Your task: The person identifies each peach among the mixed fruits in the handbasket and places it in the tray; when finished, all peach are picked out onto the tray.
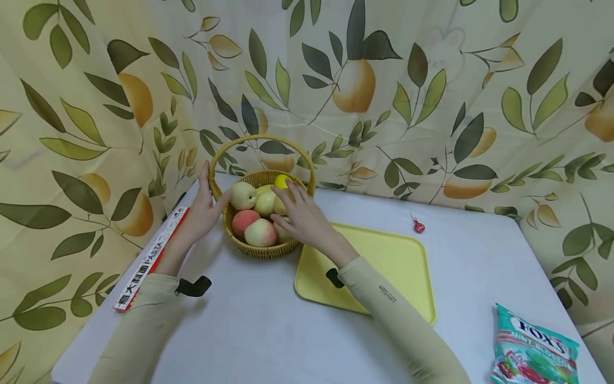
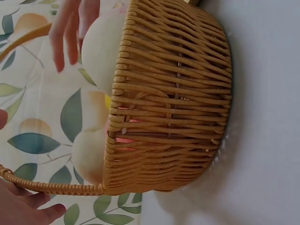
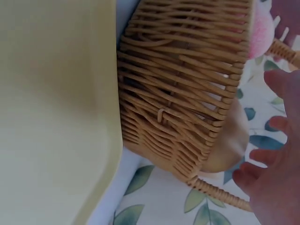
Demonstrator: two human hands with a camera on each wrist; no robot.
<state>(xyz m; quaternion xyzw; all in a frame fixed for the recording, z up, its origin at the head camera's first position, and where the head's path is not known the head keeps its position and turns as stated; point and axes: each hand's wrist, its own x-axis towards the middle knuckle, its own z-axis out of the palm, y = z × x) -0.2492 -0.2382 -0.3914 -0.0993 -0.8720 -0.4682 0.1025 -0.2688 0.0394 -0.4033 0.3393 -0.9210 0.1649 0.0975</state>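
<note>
A wicker basket (image 1: 263,253) with an arched handle (image 1: 261,137) holds several fruits. Among them are a pinkish-red peach (image 1: 245,222), a pale peach with a pink blush (image 1: 260,233), a pale yellow-green fruit (image 1: 243,196) and a bright yellow one (image 1: 282,182). My left hand (image 1: 203,210) is at the handle's left side, fingers extended behind it and thumb toward the fruit. Over the basket's right half reaches my right hand (image 1: 304,216), its fingers spread above the fruit and hiding part of it. In the right wrist view, nothing shows between those fingers (image 3: 267,157).
A yellow tray (image 1: 384,256) lies right of the basket, partly under my right forearm. A red-wrapped lollipop (image 1: 419,226) is beyond it. A teal candy bag (image 1: 534,349) lies at the front right, a long pasta box (image 1: 151,258) along the left edge. Patterned curtains stand behind.
</note>
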